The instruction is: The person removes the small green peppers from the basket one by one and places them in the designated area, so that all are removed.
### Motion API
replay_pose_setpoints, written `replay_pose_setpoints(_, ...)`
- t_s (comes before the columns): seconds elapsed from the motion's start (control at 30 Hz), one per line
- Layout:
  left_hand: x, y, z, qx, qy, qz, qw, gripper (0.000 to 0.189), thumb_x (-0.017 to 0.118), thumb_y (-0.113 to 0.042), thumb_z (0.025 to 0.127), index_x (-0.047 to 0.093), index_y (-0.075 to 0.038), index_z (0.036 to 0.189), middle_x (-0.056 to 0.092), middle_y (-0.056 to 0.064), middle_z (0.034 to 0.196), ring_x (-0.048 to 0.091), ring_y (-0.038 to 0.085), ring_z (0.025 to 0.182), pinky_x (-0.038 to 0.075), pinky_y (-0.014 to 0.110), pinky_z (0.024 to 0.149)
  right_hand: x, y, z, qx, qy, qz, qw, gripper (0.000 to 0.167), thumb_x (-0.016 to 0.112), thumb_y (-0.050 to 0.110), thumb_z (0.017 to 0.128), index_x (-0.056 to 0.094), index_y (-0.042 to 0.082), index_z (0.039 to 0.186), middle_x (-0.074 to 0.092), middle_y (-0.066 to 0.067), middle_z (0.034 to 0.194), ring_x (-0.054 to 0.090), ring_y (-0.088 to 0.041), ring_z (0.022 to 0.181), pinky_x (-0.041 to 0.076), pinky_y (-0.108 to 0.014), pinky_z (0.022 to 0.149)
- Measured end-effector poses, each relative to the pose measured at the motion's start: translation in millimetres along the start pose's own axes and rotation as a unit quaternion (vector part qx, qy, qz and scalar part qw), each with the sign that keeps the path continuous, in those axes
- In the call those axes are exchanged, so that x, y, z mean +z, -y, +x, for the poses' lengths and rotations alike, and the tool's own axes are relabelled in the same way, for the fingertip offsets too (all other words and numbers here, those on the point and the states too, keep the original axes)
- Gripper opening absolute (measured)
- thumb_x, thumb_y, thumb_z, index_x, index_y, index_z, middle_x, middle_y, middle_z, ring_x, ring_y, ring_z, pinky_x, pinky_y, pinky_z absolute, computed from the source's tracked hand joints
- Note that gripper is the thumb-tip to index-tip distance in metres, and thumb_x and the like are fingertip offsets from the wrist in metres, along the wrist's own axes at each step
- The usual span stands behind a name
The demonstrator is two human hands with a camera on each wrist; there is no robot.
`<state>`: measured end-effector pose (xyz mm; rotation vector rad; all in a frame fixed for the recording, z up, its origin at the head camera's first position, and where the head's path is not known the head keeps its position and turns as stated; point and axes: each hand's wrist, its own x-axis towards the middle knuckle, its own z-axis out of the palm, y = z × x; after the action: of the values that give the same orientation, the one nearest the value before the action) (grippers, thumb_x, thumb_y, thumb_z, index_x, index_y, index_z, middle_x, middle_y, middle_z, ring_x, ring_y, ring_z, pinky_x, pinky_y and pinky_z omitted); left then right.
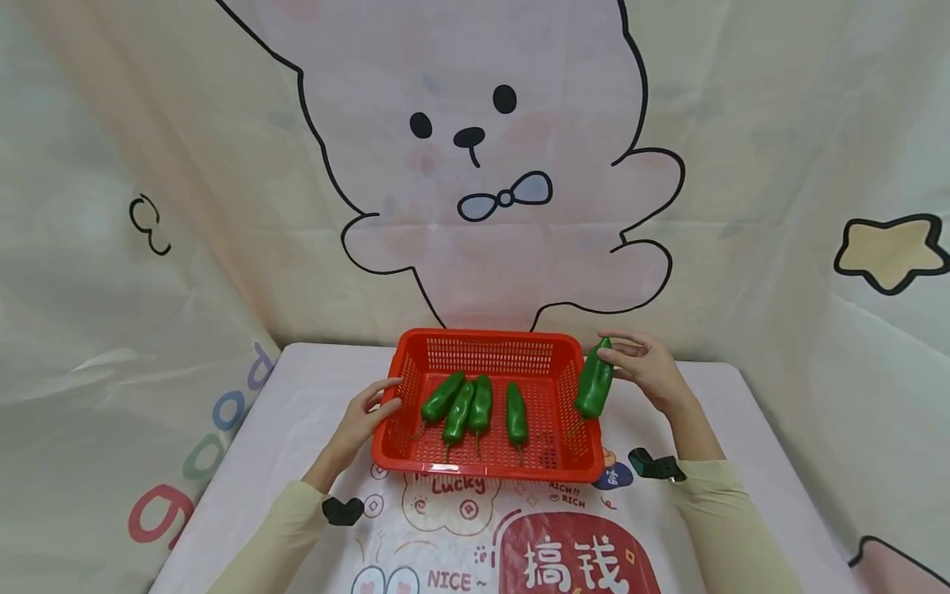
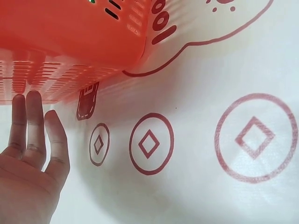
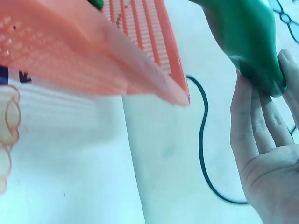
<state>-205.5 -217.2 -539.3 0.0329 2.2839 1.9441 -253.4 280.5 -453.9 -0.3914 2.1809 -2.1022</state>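
Observation:
A red plastic basket (image 1: 557, 454) with slotted walls is at the middle, its near side tipped up above the tabletop. Several green chili peppers (image 1: 439, 398) lie inside it, stems toward the near side. My left hand (image 1: 356, 429) holds the basket's left rim, thumb at the edge; in the left wrist view its fingers (image 2: 35, 121) touch the slotted wall. Beyond the basket's right rim, my right hand (image 1: 653, 371) pinches another green chili pepper (image 1: 594, 384) by its tip, the stem end hanging down over the rim. The right wrist view shows fingers and thumb around that tip.
A white table covering (image 1: 326, 367) with printed red drawings and lettering lies under the basket. Behind it rises a hanging backdrop (image 1: 475, 272) with a cartoon bear, and more printed sheets (image 1: 853, 396) close in the sides. Dark straps (image 1: 653, 464) circle both wrists.

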Motion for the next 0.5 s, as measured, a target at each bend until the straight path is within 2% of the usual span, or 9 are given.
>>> replay_pose_setpoints(0.23, 0.4, 4.1, 1.1, -0.002, 0.001, -0.001, 1.0, 0.049, 0.067, -0.028, 0.101, 0.053, -0.016, 0.146, 0.045, 0.02, 0.149, 0.048, 0.042, 0.13, 0.055, 0.046, 0.091, -32.3, -7.2, -5.7, -0.003, -0.007, 0.017, 0.9998, 0.03, 0.064, 0.003, 0.1, 0.065, 0.007, 0.13, 0.07, -0.017, 0.119, 0.071, -0.018, 0.098, 0.059, -0.034, 0.082)
replay_pose_setpoints(0.5, 0.7, 2.4, -0.4, -0.006, 0.0, 0.0, 1.0, 0.051, 0.065, -0.027, 0.101, 0.05, -0.014, 0.149, 0.041, 0.021, 0.152, 0.042, 0.044, 0.134, 0.053, 0.05, 0.094, -55.9, -17.7, -10.4, 0.018, -0.028, -0.036, 0.9988, 0.029, 0.065, 0.01, 0.101, 0.065, 0.01, 0.13, 0.074, -0.003, 0.111, 0.07, -0.014, 0.095, 0.059, -0.031, 0.079)
